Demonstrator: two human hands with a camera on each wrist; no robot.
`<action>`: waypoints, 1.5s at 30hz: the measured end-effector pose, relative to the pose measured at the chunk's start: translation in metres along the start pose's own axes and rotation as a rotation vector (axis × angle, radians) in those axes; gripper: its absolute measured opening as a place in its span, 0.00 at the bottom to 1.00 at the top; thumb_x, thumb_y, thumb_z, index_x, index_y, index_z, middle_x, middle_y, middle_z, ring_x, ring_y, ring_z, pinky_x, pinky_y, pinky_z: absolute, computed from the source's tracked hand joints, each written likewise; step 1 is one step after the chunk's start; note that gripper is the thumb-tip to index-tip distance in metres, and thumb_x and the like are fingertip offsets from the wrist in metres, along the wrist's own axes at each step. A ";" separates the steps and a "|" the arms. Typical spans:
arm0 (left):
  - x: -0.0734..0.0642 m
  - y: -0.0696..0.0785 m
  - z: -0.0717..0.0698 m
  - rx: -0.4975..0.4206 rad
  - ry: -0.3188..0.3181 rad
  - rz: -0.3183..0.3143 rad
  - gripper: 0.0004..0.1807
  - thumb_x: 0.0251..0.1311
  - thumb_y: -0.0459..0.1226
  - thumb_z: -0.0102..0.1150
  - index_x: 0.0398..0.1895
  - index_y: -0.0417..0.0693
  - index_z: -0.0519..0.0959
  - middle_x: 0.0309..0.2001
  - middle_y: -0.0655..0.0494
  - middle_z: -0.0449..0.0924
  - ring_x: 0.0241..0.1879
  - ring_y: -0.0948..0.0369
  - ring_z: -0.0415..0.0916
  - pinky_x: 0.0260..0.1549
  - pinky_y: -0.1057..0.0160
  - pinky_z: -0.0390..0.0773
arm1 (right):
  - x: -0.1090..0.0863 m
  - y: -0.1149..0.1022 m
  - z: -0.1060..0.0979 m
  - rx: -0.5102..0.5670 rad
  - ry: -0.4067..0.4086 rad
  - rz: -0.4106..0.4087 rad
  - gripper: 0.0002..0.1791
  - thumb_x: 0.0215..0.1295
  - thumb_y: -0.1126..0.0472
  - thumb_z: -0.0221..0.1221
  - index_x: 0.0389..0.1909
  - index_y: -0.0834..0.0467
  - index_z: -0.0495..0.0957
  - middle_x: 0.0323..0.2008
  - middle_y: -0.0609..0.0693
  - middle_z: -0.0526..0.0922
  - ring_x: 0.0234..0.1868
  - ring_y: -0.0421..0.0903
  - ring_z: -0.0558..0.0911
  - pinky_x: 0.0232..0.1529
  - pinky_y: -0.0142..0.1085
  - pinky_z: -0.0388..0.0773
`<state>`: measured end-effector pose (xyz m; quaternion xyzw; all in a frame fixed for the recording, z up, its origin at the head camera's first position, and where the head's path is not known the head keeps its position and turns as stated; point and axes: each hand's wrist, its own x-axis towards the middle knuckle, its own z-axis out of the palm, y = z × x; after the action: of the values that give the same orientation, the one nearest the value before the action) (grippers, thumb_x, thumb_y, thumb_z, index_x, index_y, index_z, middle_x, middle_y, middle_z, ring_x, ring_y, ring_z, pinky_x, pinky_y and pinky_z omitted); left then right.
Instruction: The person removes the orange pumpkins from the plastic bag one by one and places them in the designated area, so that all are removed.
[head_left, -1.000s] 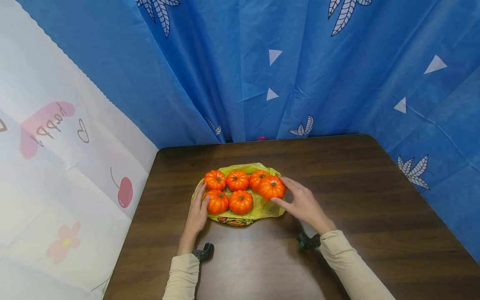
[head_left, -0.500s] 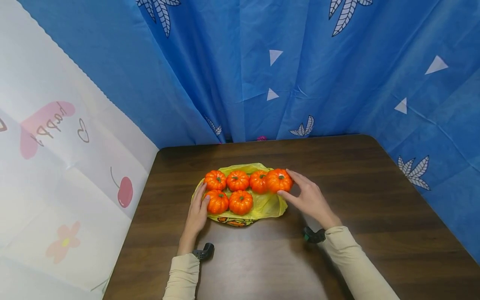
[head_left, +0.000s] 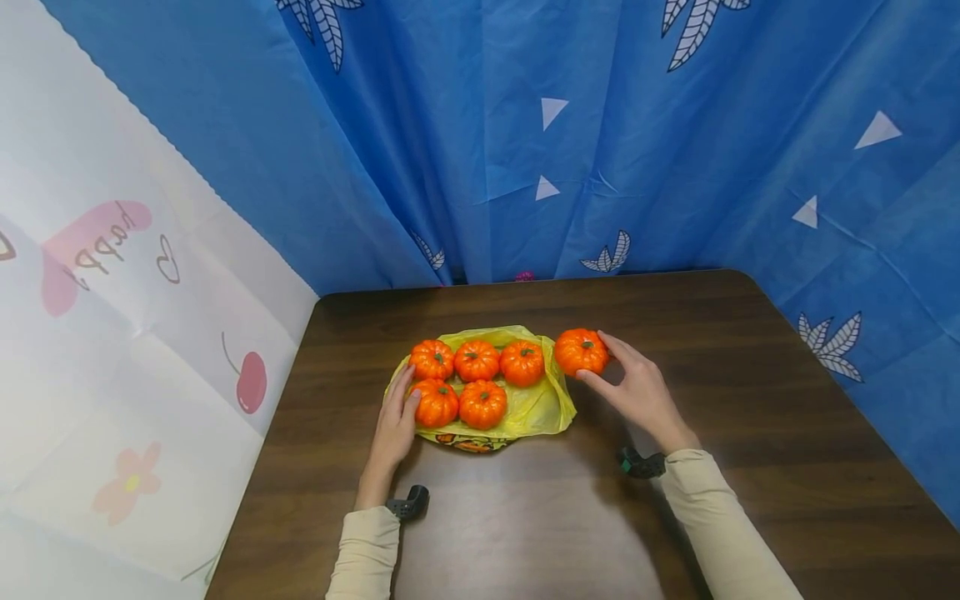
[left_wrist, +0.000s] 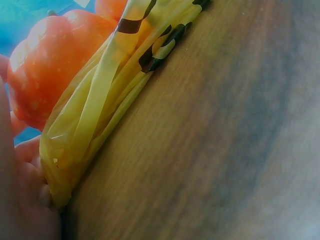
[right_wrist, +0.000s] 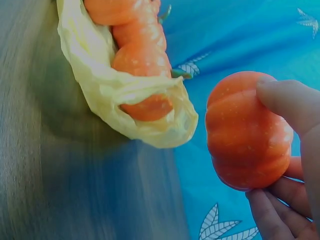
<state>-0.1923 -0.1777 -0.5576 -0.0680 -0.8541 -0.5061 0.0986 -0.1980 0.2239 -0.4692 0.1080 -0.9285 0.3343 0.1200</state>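
Observation:
My right hand holds a small orange toy pumpkin between thumb and fingers, just off the right end of a yellow plastic bag. In the right wrist view, the thumb presses one side of this pumpkin and fingers support the other. My left hand rests at the bag's left end, its fairly straight fingers against the front-left pumpkin. In the left wrist view, part of that hand lies beside the bag's yellow plastic and a pumpkin. Several pumpkins sit in two rows on the bag.
The dark wooden table has rounded back corners. A blue curtain hangs behind it, and a white printed sheet stands along its left side. Each wrist wears a black device.
My right hand has lifted its pumpkin off the group and carried it right, past the bag's edge. The back-right pumpkin now shows whole. My left hand has stayed where it was.

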 end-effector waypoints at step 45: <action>-0.001 0.001 0.000 -0.030 0.007 -0.005 0.28 0.80 0.44 0.45 0.78 0.45 0.63 0.81 0.43 0.55 0.78 0.42 0.55 0.76 0.36 0.51 | -0.005 0.058 0.014 -0.021 -0.004 0.185 0.46 0.68 0.41 0.66 0.76 0.67 0.62 0.70 0.70 0.70 0.60 0.67 0.77 0.64 0.63 0.74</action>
<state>-0.1909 -0.1777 -0.5570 -0.0656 -0.8463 -0.5193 0.0991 -0.2117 0.2586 -0.5155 0.0210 -0.9382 0.3339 0.0880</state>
